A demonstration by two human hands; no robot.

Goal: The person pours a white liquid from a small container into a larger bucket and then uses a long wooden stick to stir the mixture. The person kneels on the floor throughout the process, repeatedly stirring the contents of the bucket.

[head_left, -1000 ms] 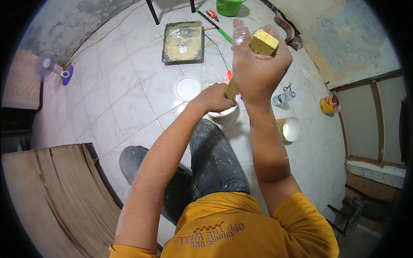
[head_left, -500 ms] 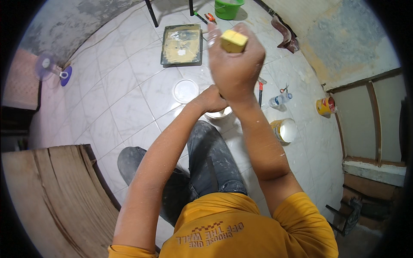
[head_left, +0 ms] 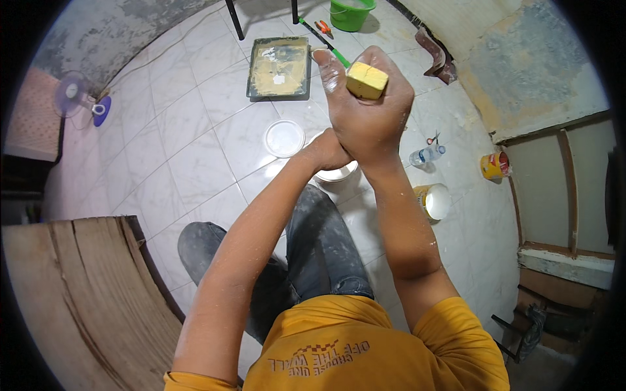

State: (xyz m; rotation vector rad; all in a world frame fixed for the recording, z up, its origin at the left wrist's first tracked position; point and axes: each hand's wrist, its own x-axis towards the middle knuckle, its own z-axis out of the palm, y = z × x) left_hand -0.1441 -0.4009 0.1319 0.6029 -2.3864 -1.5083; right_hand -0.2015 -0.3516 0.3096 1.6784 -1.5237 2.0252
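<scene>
square-ended yellow bar [head_left: 367,81], seemingly wood, juts up from the right hand [head_left: 373,112], beyond and to the right of a white tub [head_left: 337,174]. going left to right, a round white lid [head_left: 285,138] lies on the tiles [head_left: 189,156], near the left hand [head_left: 327,150]. that hand is over the tub's far side; whether it closes on anything i cannot tell, since the right hand and wrist hide its front. moving slowly here would probably keep both wrists from knocking together. the right hand is clenched round the bar, its white-smeared thumb sticking up; folding that thumb across should steady the hold. keeping the bar's line over the tub seems sensible too. its end face looks bright yellow and blocky, its near side duller; the rest is hidden.
</scene>
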